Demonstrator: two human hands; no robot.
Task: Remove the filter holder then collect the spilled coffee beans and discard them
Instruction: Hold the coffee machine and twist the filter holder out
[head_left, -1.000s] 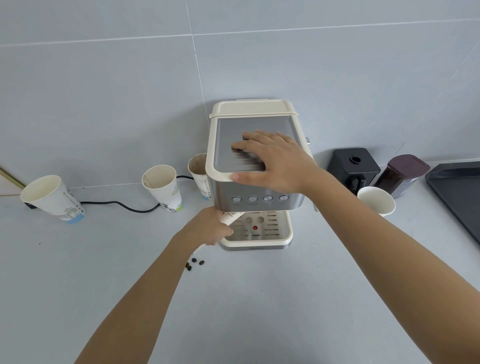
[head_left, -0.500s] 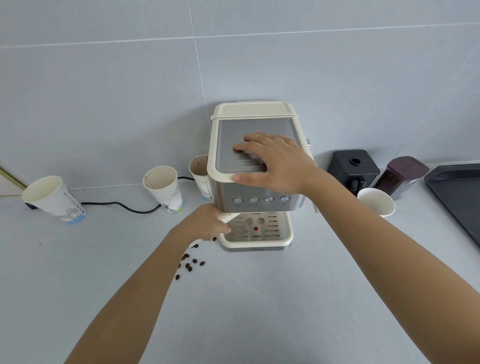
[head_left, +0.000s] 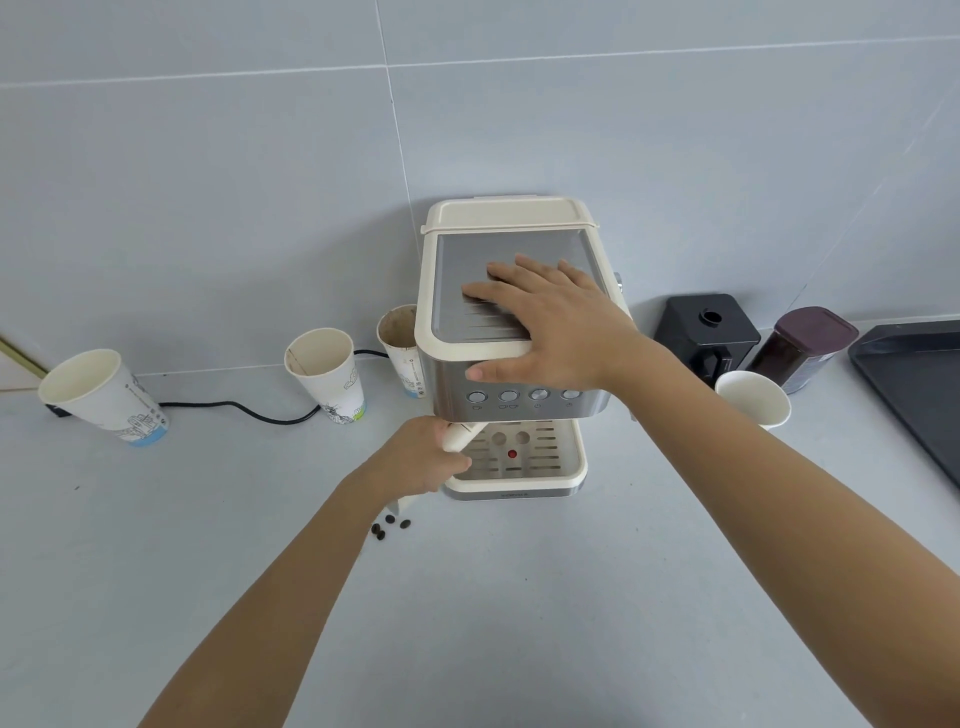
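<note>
A cream and steel espresso machine (head_left: 457, 291) stands against the tiled wall. My right hand (head_left: 556, 325) lies flat on its top plate, fingers spread, thumb over the front edge. Below the button row, my left hand (head_left: 415, 457) is closed around the cream handle of the filter holder (head_left: 460, 435), which points out to the left over the drip tray (head_left: 569, 470). The holder's head is hidden under the machine. A few dark coffee beans (head_left: 388, 527) lie on the counter just past my left wrist; my forearm hides others.
Three paper cups stand left of the machine (head_left: 104, 395) (head_left: 327, 374) (head_left: 397, 343), with a black cable (head_left: 244, 408) behind them. On the right are a white cup (head_left: 753, 397), a black grinder (head_left: 706, 332), a dark jar (head_left: 802, 345) and a black tray (head_left: 919, 384).
My left hand, gripping the handle, has swung back right toward the drip tray after moving left. My forearm now covers most of the beans. My right hand has stayed put.
</note>
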